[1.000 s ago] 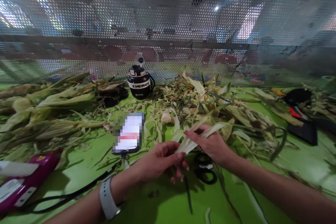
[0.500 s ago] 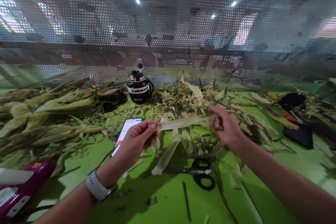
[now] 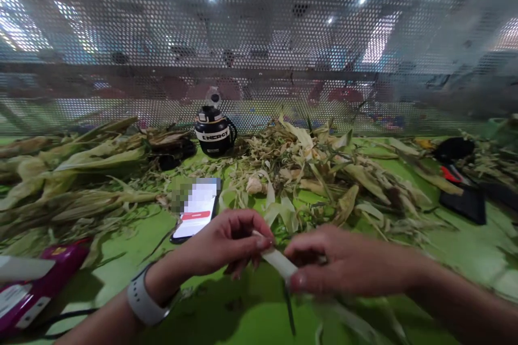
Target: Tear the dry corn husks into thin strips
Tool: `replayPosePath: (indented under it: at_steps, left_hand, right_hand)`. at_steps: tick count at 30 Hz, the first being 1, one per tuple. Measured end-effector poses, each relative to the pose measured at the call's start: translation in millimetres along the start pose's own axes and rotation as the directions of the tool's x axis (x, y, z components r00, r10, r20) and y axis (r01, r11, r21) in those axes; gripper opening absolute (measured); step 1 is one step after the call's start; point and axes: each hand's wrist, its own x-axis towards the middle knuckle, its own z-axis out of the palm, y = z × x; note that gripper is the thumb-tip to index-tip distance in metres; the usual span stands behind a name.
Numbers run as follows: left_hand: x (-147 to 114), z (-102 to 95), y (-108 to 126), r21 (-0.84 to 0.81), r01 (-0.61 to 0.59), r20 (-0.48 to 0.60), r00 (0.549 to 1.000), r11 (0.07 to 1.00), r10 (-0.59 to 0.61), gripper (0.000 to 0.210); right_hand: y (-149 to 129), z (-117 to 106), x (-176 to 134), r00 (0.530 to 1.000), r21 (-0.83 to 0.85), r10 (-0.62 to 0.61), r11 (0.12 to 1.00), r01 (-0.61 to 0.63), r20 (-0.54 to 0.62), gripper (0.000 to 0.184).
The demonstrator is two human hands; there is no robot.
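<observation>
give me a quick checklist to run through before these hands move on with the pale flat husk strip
1. Left hand gripping the pale flat husk strip: ok, pinched by thumb and fingers.
2. Right hand on the same strip: ok, its thumb is on the strip, though blurred.
3. Bright green tabletop clear below the hands: not ok, a thin dark sliver lies there.
4. Black-edged rectangular phone untouched by the left hand: cannot tell, they meet in this view.
5. Round black bottle with white band out of the way: ok, upright behind the hands and apart from them.
</observation>
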Motion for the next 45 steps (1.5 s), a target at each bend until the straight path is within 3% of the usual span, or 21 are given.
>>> replayPosePath:
  at_steps: [2, 7, 9, 11, 13, 16, 18, 20, 23, 25, 27, 29, 32, 34, 36, 38, 40, 42, 43, 45]
  left_hand:
    - [2.7, -1.7, -1.8, 0.008, -0.005, -0.006, 1.0, 1.0, 0.005, 0.027]
    - [5.4, -12.4, -3.7, 0.068, 0.034, 0.038, 0.999, 0.997, -0.036, 0.031]
    - [5.4, -17.9, -3.4, 0.187, 0.095, 0.129, 0.984, 0.978, -0.12, 0.031]
    - [6.8, -21.8, -4.2, 0.381, 0.075, 0.142, 0.98, 0.922, -0.138, 0.032]
    - [11.4, -22.3, -8.2, 0.564, 0.004, 0.004, 1.0, 0.825, -0.007, 0.035]
    - [23.6, -16.9, -22.1, 0.735, -0.004, -0.243, 0.932, 0.678, 0.269, 0.032]
    - [32.1, -11.7, -33.4, 0.796, 0.033, -0.301, 0.888, 0.604, 0.349, 0.023]
    - [37.9, -7.5, -41.2, 0.815, 0.045, -0.31, 0.877, 0.578, 0.368, 0.013]
    - [39.0, -5.3, -39.9, 0.758, 0.012, -0.349, 0.853, 0.652, 0.389, 0.013]
    - [36.1, -5.6, -32.6, 0.65, -0.026, -0.426, 0.815, 0.76, 0.392, 0.02]
    - [32.6, -5.6, -24.8, 0.461, -0.057, -0.472, 0.83, 0.885, 0.299, 0.027]
    - [29.7, -3.8, -20.0, 0.215, -0.047, -0.438, 0.888, 0.976, 0.139, 0.033]
    - [27.0, 0.9, -18.8, -0.086, -0.005, -0.346, 0.938, 0.996, -0.025, 0.036]
    - [26.2, 3.7, -19.9, -0.207, -0.004, -0.331, 0.941, 0.978, -0.066, 0.037]
    - [26.4, 5.9, -21.0, -0.295, -0.017, -0.357, 0.929, 0.955, -0.094, 0.037]
    - [27.3, 8.5, -22.3, -0.363, -0.023, -0.382, 0.915, 0.932, -0.126, 0.038]
    - [28.5, 12.2, -24.4, -0.415, -0.008, -0.373, 0.913, 0.91, -0.162, 0.039]
    - [29.0, 16.9, -27.5, -0.423, 0.015, -0.347, 0.921, 0.906, -0.178, 0.039]
    - [28.9, 19.1, -29.2, -0.401, 0.025, -0.329, 0.929, 0.916, -0.169, 0.039]
    - [28.0, 22.2, -32.1, -0.314, 0.025, -0.28, 0.953, 0.949, -0.118, 0.037]
  right_hand:
    - [3.1, 15.6, 7.9, 0.997, 0.07, 0.009, 0.997, -0.015, 0.082, 0.025]
    - [20.7, 15.3, 20.2, 0.998, 0.02, 0.063, 0.998, -0.063, 0.021, 0.022]
    - [27.4, 15.7, 24.1, 0.989, -0.045, 0.135, 0.99, -0.132, 0.056, 0.021]
    - [32.0, 20.8, 26.6, 0.975, -0.126, 0.198, 0.975, -0.185, 0.104, 0.021]
    - [33.2, 27.6, 27.0, 0.974, -0.227, 0.205, 0.957, -0.18, 0.093, 0.023]
    - [30.3, 33.5, 25.0, 0.989, -0.373, 0.147, 0.916, -0.144, -0.02, 0.029]
    - [28.2, 33.1, 24.2, 0.989, -0.389, 0.138, 0.91, -0.145, -0.044, 0.036]
    - [27.5, 31.4, 24.9, 0.991, -0.341, 0.125, 0.931, -0.13, -0.037, 0.041]
    - [28.2, 30.4, 28.3, 0.994, -0.24, 0.089, 0.965, -0.103, -0.068, 0.04]
    - [28.8, 29.6, 30.9, 0.989, -0.168, 0.083, 0.98, -0.103, -0.119, 0.037]
    - [30.4, 25.0, 33.1, 0.975, -0.096, 0.072, 0.991, -0.094, -0.209, 0.041]
    - [34.5, 14.2, 34.5, 0.918, -0.098, 0.019, 0.993, -0.063, -0.397, 0.05]
    - [45.5, -8.7, 35.7, 0.713, -0.262, -0.163, 0.965, -0.03, -0.681, 0.059]
    - [52.5, -20.0, 36.3, 0.603, -0.373, -0.291, 0.928, -0.011, -0.743, 0.059]
    - [55.8, -22.4, 37.1, 0.565, -0.4, -0.326, 0.916, -0.009, -0.758, 0.044]
    - [54.3, -16.0, 38.6, 0.625, -0.317, -0.238, 0.948, -0.016, -0.743, 0.025]
    - [49.8, -4.9, 41.0, 0.763, -0.129, -0.065, 0.991, -0.025, -0.643, 0.023]
    - [45.0, 5.9, 44.1, 0.88, 0.104, 0.084, 0.994, -0.039, -0.467, 0.03]
    - [43.3, 10.0, 45.7, 0.909, 0.207, 0.13, 0.977, -0.05, -0.397, 0.033]
    - [42.1, 14.8, 48.5, 0.917, 0.35, 0.19, 0.935, -0.059, -0.352, 0.037]
